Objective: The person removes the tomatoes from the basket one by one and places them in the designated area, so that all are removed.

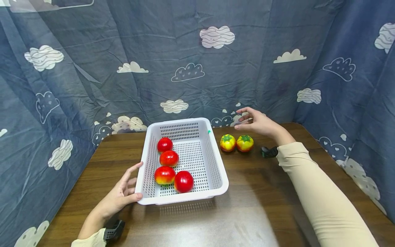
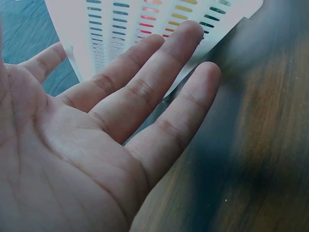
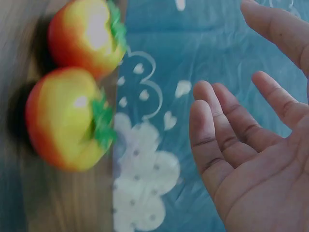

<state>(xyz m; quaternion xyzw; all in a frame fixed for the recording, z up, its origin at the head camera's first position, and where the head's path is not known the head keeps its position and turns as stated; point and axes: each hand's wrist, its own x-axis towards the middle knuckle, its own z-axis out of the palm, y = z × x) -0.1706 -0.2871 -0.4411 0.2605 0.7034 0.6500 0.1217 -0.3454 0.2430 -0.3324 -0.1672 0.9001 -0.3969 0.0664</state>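
Note:
A white perforated plastic basket stands on the table with several glossy red, tomato-like toy fruits in its left half. My left hand is at the basket's left side, thumb by the near corner and fingertips at the rim. In the left wrist view its fingers extend loosely along the slotted wall. To the right of the basket sit two yellow-and-red fruits with green leafy tops, one left and one right. Above and behind them hovers my right hand, fingers relaxed and apart, holding nothing.
The brown wooden table ends at a blue cloud-print curtain close behind the basket and fruits. Curtain also runs along the left and right sides. Dark wrist devices show on the left wrist and right wrist.

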